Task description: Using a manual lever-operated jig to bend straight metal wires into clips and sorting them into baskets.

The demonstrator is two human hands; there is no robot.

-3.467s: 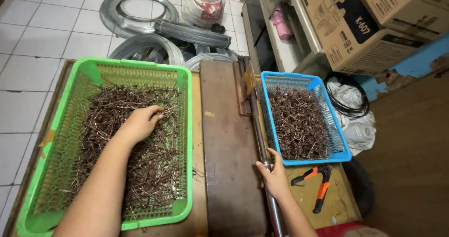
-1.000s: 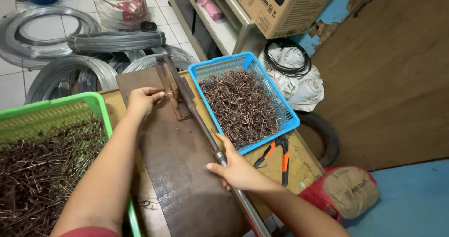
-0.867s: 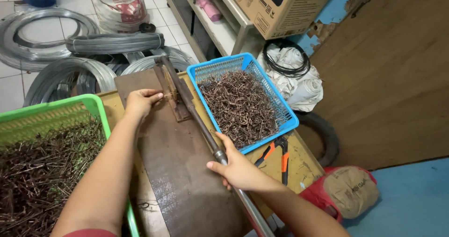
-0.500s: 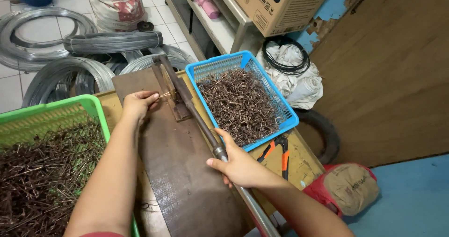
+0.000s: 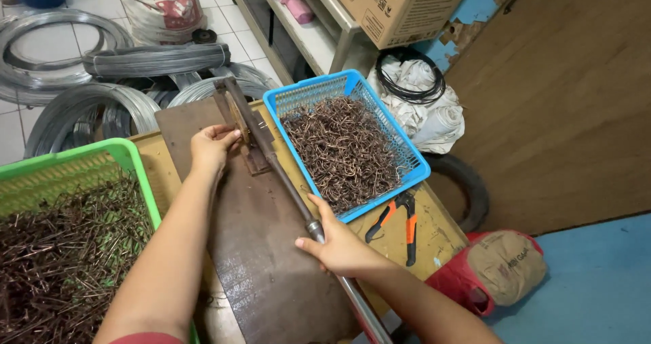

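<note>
Long grey steel lever bar (image 5: 288,184) of bench-mounted bending tool lies diagonally across dark rusty metal plate (image 5: 258,262), pivot end at bracket near blue plastic basket (image 5: 407,155) of bent brown wire pieces

Right hand (image 5: 339,245) clenched around lever near free end
Left hand (image 5: 211,147) pinches small wire piece at pivot bracket; piece itself too small to make out

Handling judgement: lever rigid, heavy, smooth; grip far from pivot for leverage. Wire pieces light, stiff, sharp-ended, prone to tangle; take single piece by mid-shank

Green plastic basket (image 5: 132,157) of straight brown wire lengths sits left of plate
</note>
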